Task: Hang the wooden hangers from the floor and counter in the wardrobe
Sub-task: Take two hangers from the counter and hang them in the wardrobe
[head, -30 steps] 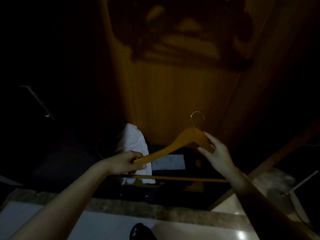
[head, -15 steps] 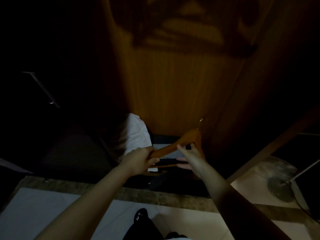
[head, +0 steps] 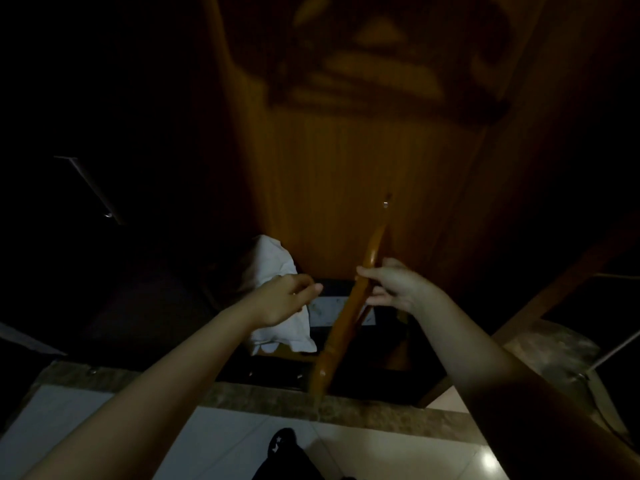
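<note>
A wooden hanger (head: 346,317) is turned edge-on toward me, running from low near the floor sill up to its metal hook (head: 386,201) in front of the wardrobe's wooden back panel (head: 329,174). My right hand (head: 393,287) grips the hanger near its middle. My left hand (head: 282,297) is just to the left of the hanger, fingers loosely curled, not touching it. The scene is very dark. Shadows of several hanging hangers fall on the upper back panel; the rail itself is out of view.
A crumpled white cloth (head: 277,289) lies on the wardrobe floor beside a dark box with a pale label (head: 325,311). A stone sill (head: 225,396) borders pale floor tiles (head: 104,420). A lamp stand base (head: 554,355) sits right. A metal door handle (head: 90,185) shows left.
The hanger has swung from flat-on to edge-on, its hook pointing up. My left hand has let go of its end; my right hand now holds it alone.
</note>
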Motion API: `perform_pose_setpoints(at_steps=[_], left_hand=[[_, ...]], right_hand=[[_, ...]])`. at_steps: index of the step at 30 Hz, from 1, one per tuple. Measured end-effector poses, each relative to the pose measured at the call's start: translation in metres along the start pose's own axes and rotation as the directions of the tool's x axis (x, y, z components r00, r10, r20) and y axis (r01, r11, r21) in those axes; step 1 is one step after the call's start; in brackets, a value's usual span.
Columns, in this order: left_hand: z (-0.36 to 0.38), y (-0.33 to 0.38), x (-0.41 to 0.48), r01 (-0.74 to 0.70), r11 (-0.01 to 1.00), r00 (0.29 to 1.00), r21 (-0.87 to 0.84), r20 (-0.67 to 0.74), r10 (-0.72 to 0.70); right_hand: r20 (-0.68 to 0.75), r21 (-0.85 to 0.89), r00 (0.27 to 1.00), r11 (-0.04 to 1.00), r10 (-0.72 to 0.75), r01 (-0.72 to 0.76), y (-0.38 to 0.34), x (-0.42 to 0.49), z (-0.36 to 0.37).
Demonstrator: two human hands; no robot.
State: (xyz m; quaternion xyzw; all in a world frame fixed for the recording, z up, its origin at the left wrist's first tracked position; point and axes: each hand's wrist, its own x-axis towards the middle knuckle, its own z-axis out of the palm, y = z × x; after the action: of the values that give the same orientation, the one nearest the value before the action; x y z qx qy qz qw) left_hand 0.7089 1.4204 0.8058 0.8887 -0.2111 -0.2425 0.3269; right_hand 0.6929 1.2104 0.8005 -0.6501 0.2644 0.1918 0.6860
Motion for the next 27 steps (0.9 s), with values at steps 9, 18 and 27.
perform_pose_setpoints(at_steps=[9, 18, 27], left_hand=[[-0.012, 0.021, 0.028, -0.013, 0.996, 0.989, 0.091, -0.143, 0.026], [-0.035, 0.048, 0.062, -0.189, 0.979, 0.914, 0.081, -0.349, 0.205], [-0.064, 0.079, 0.068, -0.288, 0.904, 0.735, 0.315, -0.533, 0.420]], right_hand=[[0.113, -0.364, 0.950, 0.877, -0.291, 0.312, -0.027, -0.003, -0.016], [0.205, -0.476, 0.854, 0.714, -0.477, 0.513, -0.063, -0.029, -0.043], [0.226, -0.510, 0.817, 0.650, -0.531, 0.563, -0.120, -0.072, -0.067]])
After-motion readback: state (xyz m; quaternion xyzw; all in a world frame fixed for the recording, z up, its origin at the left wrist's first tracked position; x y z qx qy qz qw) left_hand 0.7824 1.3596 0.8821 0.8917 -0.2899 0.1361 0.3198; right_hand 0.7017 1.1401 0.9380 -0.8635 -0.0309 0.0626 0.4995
